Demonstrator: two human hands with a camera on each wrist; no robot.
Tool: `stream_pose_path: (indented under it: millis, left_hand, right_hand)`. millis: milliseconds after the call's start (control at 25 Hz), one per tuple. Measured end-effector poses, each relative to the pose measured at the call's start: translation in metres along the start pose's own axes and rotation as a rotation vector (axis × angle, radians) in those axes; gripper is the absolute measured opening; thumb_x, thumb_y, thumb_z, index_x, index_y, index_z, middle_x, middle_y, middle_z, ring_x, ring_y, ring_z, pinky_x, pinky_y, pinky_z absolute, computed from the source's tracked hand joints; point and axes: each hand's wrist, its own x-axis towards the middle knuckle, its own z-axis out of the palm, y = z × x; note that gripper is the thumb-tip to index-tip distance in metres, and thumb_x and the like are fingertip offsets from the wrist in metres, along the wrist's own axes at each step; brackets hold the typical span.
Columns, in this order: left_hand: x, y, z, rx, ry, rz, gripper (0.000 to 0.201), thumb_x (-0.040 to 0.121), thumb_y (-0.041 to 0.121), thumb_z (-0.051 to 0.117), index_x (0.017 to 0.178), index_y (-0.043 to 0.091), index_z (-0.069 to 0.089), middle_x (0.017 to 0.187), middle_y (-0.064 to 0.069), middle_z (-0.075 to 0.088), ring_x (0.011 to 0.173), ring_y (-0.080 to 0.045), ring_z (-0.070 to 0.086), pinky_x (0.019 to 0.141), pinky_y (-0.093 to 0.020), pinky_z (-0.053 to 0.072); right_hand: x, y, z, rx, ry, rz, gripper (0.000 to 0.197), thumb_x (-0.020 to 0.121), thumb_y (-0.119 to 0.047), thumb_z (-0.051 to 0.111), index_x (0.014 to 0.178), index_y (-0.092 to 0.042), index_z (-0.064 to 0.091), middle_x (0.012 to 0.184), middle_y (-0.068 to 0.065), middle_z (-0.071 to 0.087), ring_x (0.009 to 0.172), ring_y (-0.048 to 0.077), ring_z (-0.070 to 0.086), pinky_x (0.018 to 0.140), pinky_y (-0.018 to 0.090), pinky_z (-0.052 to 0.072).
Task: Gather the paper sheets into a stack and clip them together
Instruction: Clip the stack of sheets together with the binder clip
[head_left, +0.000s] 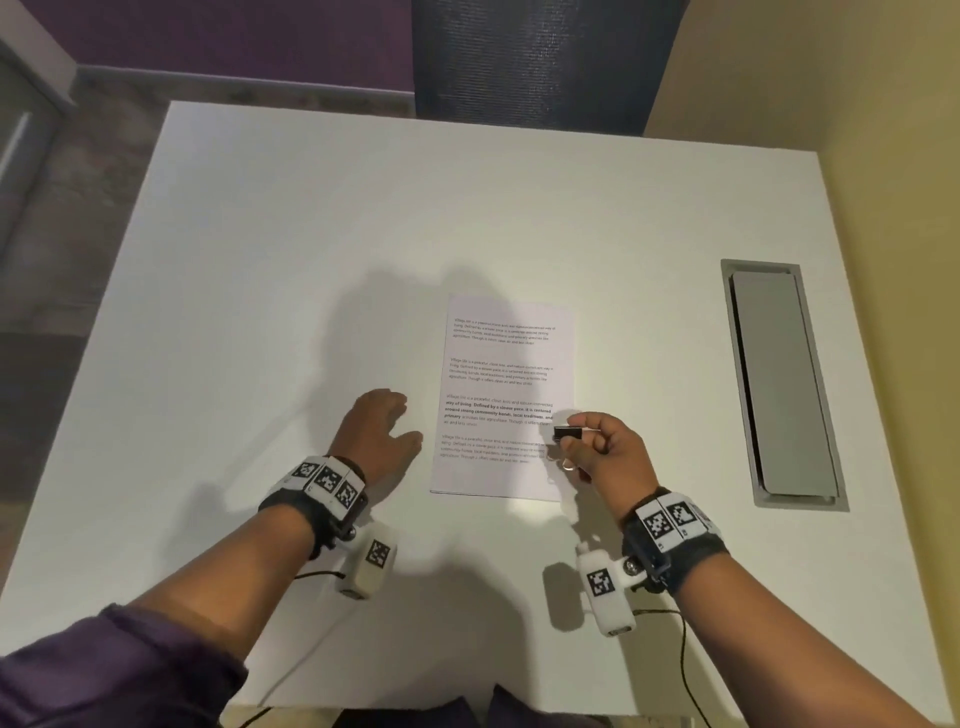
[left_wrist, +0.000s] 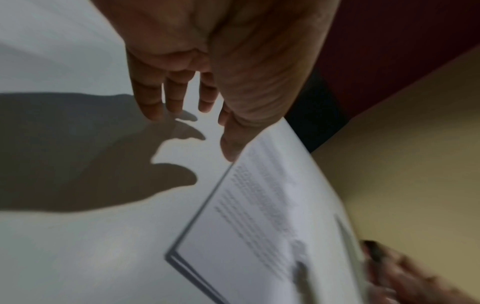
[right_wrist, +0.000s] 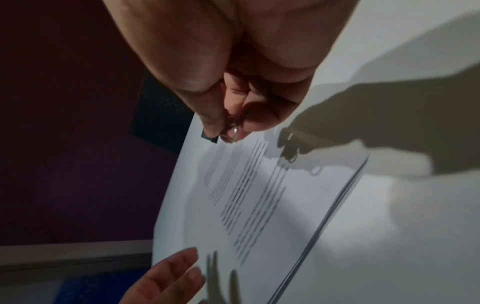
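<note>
1. Several printed paper sheets (head_left: 506, 395) lie squared into one stack on the white table (head_left: 260, 260), their layered edges showing at the near corner (so the gathering looks done).
2. At the stack's right edge, the right hand (head_left: 605, 449) pinches a black binder clip (head_left: 567, 433) by its wire handles, seemingly ready to clamp it on.
3. Just left of the stack, the left hand (head_left: 382, 434) is relaxed with fingers extended, holding nothing, probably placed to steady the sheets.
4. Further right, a grey cable hatch (head_left: 779, 384) is set into the table.

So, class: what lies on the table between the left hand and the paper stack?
Nothing: in the head view only bare white table separates the left hand from the paper stack.
</note>
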Motion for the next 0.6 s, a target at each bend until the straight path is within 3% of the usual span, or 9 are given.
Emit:
stream_pose_path:
  millis: [80, 120, 200, 240, 320, 400, 480, 600]
  left_hand:
    - [-0.026, 0.019, -0.005, -0.298, -0.018, 0.021, 0.050, 0.086, 0.024, 0.077, 0.132, 0.015, 0.058, 0.132, 0.000, 0.058, 0.114, -0.010, 0.060, 0.090, -0.011, 0.046]
    - [-0.039, 0.030, -0.007, -0.445, -0.086, 0.031, 0.045, 0.088, 0.025, 0.076, 0.130, 0.018, 0.061, 0.125, 0.003, 0.063, 0.107, -0.007, 0.063, 0.087, -0.013, 0.052]
    - [-0.056, 0.044, -0.009, -0.583, -0.190, 0.085, 0.040, 0.089, 0.029, 0.074, 0.128, 0.025, 0.065, 0.117, 0.006, 0.070, 0.102, -0.014, 0.070, 0.094, -0.034, 0.057]
    - [-0.062, 0.048, -0.010, -0.610, -0.213, 0.109, 0.038, 0.089, 0.029, 0.074, 0.127, 0.028, 0.066, 0.115, 0.005, 0.072, 0.101, -0.018, 0.071, 0.093, -0.038, 0.058]
    - [-0.070, 0.053, -0.011, -0.659, -0.206, 0.148, 0.033, 0.089, 0.023, 0.074, 0.121, 0.025, 0.071, 0.107, 0.001, 0.076, 0.091, -0.015, 0.073, 0.083, -0.030, 0.059]
    - [-0.077, 0.059, -0.014, -0.729, -0.175, 0.127, 0.023, 0.087, 0.013, 0.076, 0.110, 0.014, 0.076, 0.092, -0.004, 0.077, 0.076, -0.009, 0.070, 0.072, -0.020, 0.055]
    - [-0.084, 0.060, -0.018, -0.843, -0.174, 0.061, 0.015, 0.084, 0.008, 0.077, 0.099, 0.006, 0.076, 0.083, -0.010, 0.075, 0.072, -0.015, 0.066, 0.066, -0.023, 0.055]
    - [-0.091, 0.056, -0.022, -0.948, -0.143, -0.010, 0.009, 0.083, 0.010, 0.078, 0.093, 0.009, 0.076, 0.084, -0.018, 0.074, 0.077, -0.025, 0.067, 0.069, -0.031, 0.054]
  right_hand:
    - [-0.014, -0.005, 0.018, 0.096, -0.095, 0.012, 0.029, 0.091, 0.008, 0.060, 0.114, -0.009, 0.062, 0.096, 0.016, 0.074, 0.075, 0.025, 0.071, 0.060, 0.027, 0.053]
    - [-0.021, -0.008, 0.027, 0.100, -0.140, 0.006, 0.032, 0.091, 0.008, 0.060, 0.116, -0.012, 0.061, 0.100, 0.015, 0.074, 0.080, 0.027, 0.073, 0.063, 0.029, 0.054]
    - [-0.032, -0.013, 0.044, 0.047, -0.213, -0.041, 0.037, 0.091, 0.008, 0.060, 0.118, -0.018, 0.059, 0.095, 0.014, 0.073, 0.077, 0.022, 0.072, 0.061, 0.027, 0.054]
    - [-0.037, -0.017, 0.051, 0.029, -0.245, -0.074, 0.040, 0.089, 0.010, 0.060, 0.117, -0.019, 0.057, 0.090, 0.015, 0.071, 0.071, 0.021, 0.069, 0.060, 0.027, 0.052]
    - [-0.048, -0.027, 0.062, 0.026, -0.298, -0.120, 0.044, 0.085, 0.015, 0.062, 0.113, -0.018, 0.054, 0.084, 0.016, 0.070, 0.067, 0.023, 0.064, 0.060, 0.028, 0.051]
    - [-0.059, -0.035, 0.069, 0.038, -0.339, -0.135, 0.045, 0.082, 0.017, 0.065, 0.109, -0.017, 0.052, 0.085, 0.016, 0.072, 0.067, 0.023, 0.067, 0.062, 0.027, 0.052]
    - [-0.069, -0.043, 0.072, 0.039, -0.366, -0.145, 0.043, 0.080, 0.016, 0.069, 0.106, -0.015, 0.051, 0.087, 0.017, 0.073, 0.067, 0.023, 0.068, 0.063, 0.026, 0.053]
    - [-0.084, -0.051, 0.069, 0.062, -0.386, -0.142, 0.033, 0.082, 0.013, 0.069, 0.102, -0.010, 0.057, 0.082, 0.011, 0.073, 0.069, 0.025, 0.067, 0.063, 0.030, 0.052]
